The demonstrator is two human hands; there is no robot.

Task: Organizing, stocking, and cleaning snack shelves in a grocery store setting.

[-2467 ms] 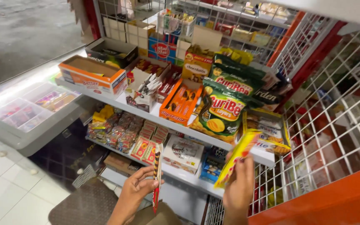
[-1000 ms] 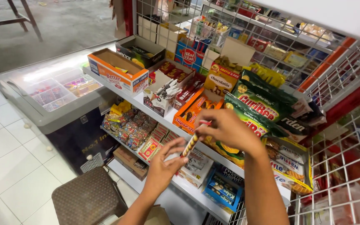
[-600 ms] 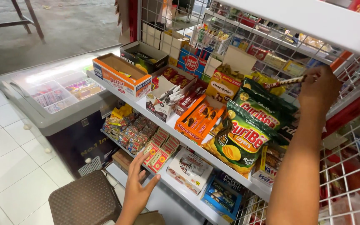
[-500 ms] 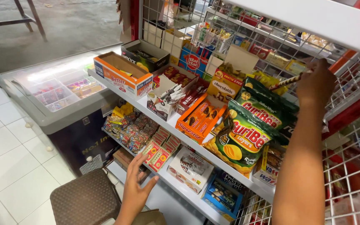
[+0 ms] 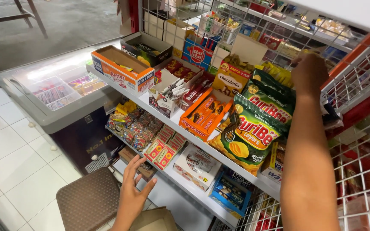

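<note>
My right hand (image 5: 309, 75) is raised above the green chip bags (image 5: 258, 128), grip closed on a thin item, mostly hidden. My left hand (image 5: 133, 192) hangs below those bags, fingers spread, holding nothing, near the flat red boxes (image 5: 164, 149).

A chest freezer (image 5: 43, 107) stands at the left, with the upper shelf (image 5: 150, 107) running from behind it toward the right. On that shelf sit an open box (image 5: 123, 68) at the left end, a box of wafer bars (image 5: 206, 113) near the middle, and chip bags (image 5: 253, 132) to the right. The right hand (image 5: 309, 72) is raised behind and above the chip bags, against the wire rack (image 5: 352, 81). The lower shelf (image 5: 185, 188) lies beneath, carrying candy packs (image 5: 135, 126) at left and a flat box (image 5: 197, 164) further right. The left hand (image 5: 133, 194) hovers before the lower shelf, beside a stool (image 5: 88, 201).
</note>
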